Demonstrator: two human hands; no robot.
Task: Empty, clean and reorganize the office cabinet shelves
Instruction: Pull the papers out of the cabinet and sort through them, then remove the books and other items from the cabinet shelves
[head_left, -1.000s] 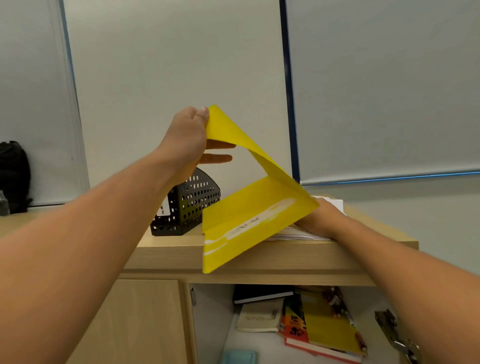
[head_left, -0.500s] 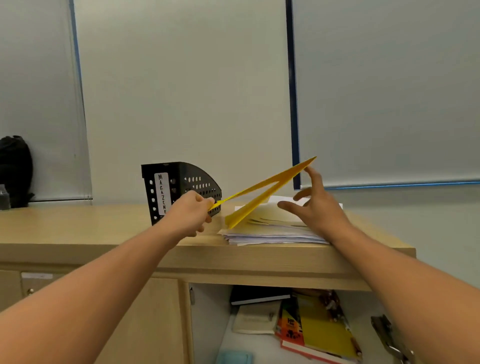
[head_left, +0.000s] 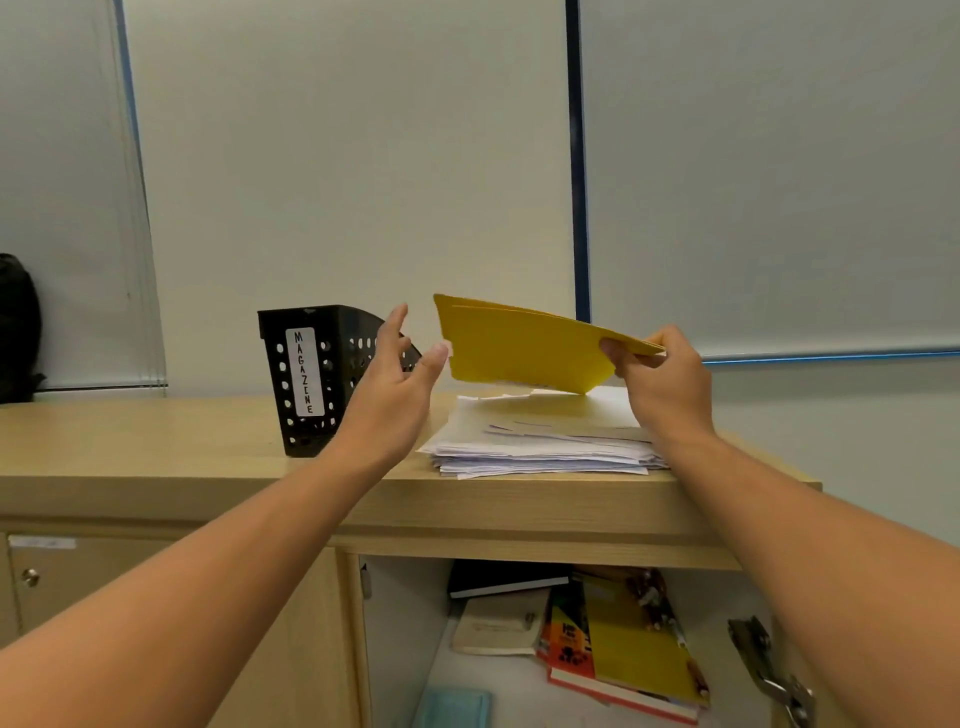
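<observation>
Above the paper stack (head_left: 540, 441) on the cabinet top (head_left: 156, 447), the right hand (head_left: 660, 379) pinches the yellow folder (head_left: 519, 348) by one corner; the left hand (head_left: 395, 384) hovers beside it, fingers apart. Held so lightly, the folder could sag or slip, scattering sheets.

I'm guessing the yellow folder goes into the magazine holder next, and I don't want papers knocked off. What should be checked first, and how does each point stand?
1. Grip on the folder: ok. The right hand pinches the yellow folder at its right edge.
2. Folder closed: ok, its leaves lie together.
3. Folder clear of the paper stack: ok, held above it; the low corner comes close.
4. Left hand free to help: ok, open, fingers straight, beside the folder's left edge.
5. Magazine holder upright on the cabinet top: ok.
6. Room inside the holder: cannot tell, its inside is hidden.
</observation>
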